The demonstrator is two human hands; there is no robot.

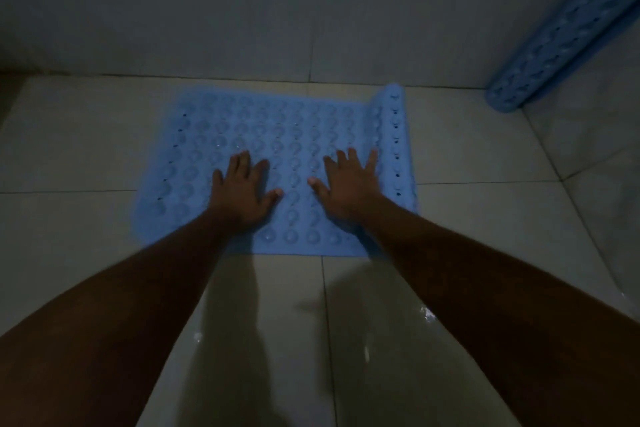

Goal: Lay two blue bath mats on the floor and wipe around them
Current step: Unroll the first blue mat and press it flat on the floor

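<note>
left hand (pixel 242 189) | right hand (pixel 348 185) | both flat, fingers spread, on blue mat (pixel 194 163)

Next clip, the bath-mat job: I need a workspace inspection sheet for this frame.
Surface: tiled floor, glossy, with a wet-looking glint near the person.
Job's things: blue mat lies on the floor, its right end curled up; second mat, apparently rolled, leans tilted at the right, not yet laid. No wiping cloth in view.
Clutter: nothing seen.
Grippers: left hand and right hand press flat on the blue mat, fingers spread.
Cables: nothing seen.
Surroundings: grey wall behind; light is dim.
</note>
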